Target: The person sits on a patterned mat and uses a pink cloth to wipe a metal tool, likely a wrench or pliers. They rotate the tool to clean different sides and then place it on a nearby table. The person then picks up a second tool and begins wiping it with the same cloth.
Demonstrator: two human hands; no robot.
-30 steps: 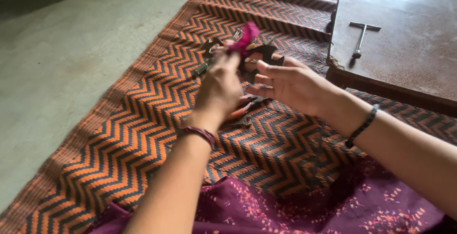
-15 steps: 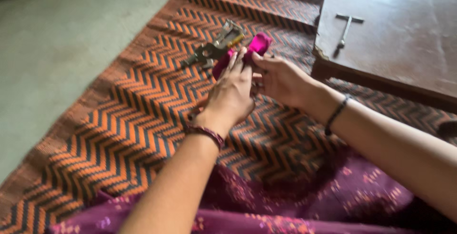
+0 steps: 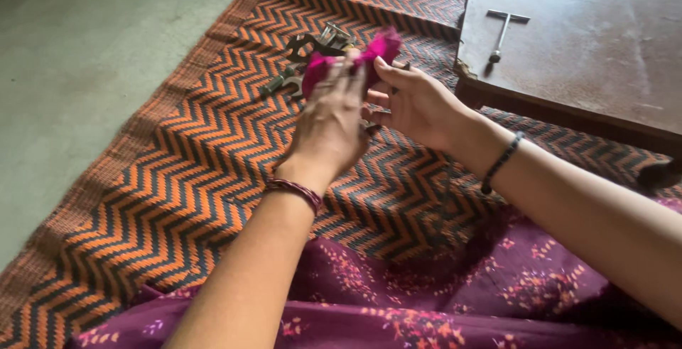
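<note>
Both of my hands meet above an orange and black zigzag mat (image 3: pixel 177 178) and hold a small magenta cloth (image 3: pixel 380 47). My left hand (image 3: pixel 330 125) covers the cloth's near side, fingers closed over it. My right hand (image 3: pixel 412 100) pinches the cloth's right end between thumb and fingers. Whatever is wrapped inside the cloth is hidden. Just beyond my hands several dark metal tools (image 3: pixel 302 54) lie on the mat.
A low dark wooden board (image 3: pixel 604 51) sits at the right with a metal T-handled tool (image 3: pixel 503 29) on it. A bare green-grey floor (image 3: pixel 85 51) lies left of the mat. Purple patterned fabric (image 3: pixel 426 299) covers my lap.
My hands and the magenta cloth stayed together over the mat near the metal tools. The camera view shifted, and my left hand now covers more of the cloth.
</note>
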